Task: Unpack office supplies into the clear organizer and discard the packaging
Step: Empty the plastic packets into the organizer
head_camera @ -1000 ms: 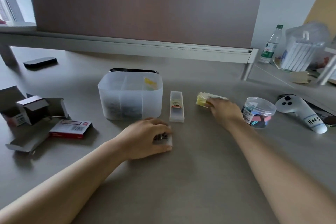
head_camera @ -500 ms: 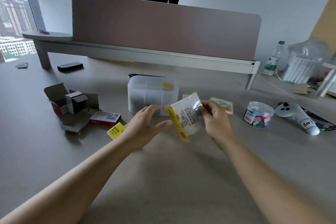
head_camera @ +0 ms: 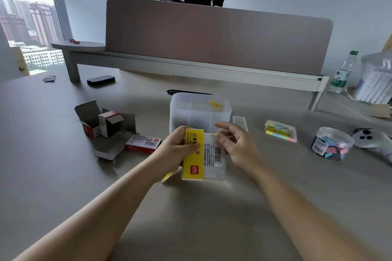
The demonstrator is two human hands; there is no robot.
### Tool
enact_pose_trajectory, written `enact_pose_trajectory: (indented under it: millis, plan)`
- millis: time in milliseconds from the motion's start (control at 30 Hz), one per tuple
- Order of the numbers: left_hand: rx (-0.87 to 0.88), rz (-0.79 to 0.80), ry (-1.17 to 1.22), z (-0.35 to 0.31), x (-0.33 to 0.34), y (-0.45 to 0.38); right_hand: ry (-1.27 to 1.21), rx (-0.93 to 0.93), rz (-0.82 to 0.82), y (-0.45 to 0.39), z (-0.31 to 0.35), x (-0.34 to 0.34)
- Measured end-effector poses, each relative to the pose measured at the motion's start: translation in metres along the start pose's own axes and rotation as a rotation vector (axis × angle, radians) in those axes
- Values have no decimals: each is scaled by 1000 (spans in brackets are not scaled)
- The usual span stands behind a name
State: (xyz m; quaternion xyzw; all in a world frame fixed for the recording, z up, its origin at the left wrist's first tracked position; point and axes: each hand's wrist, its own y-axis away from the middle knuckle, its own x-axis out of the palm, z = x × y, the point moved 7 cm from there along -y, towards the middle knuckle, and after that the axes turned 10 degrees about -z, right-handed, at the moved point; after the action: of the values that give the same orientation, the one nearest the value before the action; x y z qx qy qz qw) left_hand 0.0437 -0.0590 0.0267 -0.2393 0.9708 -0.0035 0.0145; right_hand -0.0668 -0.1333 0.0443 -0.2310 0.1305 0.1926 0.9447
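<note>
Above the table (head_camera: 63, 176), the left hand (head_camera: 176, 148) is gripping a sealed sticky-note pack (head_camera: 202, 154) while the right hand (head_camera: 235, 144) is pinching its top edge; emptied boxes (head_camera: 101, 125) lie undiscarded, the clear organizer (head_camera: 199, 112) partly filled, several supplies still waiting.

Left arm: my bare forearm reaches in from the lower left.
Left hand (head_camera: 177, 148): my fingers and thumb curl around what I hold.
Right arm: bare, reaching in from the lower right.
Right hand (head_camera: 235, 144): my thumb and fingertips pinch together.
</note>
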Motion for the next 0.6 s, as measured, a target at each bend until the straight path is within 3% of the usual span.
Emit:
enact_pose_trajectory:
  millis: [333,600]
  plan:
    - [18,-67,82,-2,1,-4,-85,-94,-93,-1,1,-10]
    - [19,-111,40,0,-5,-10,-240,13,-51,-7,-3,-7]
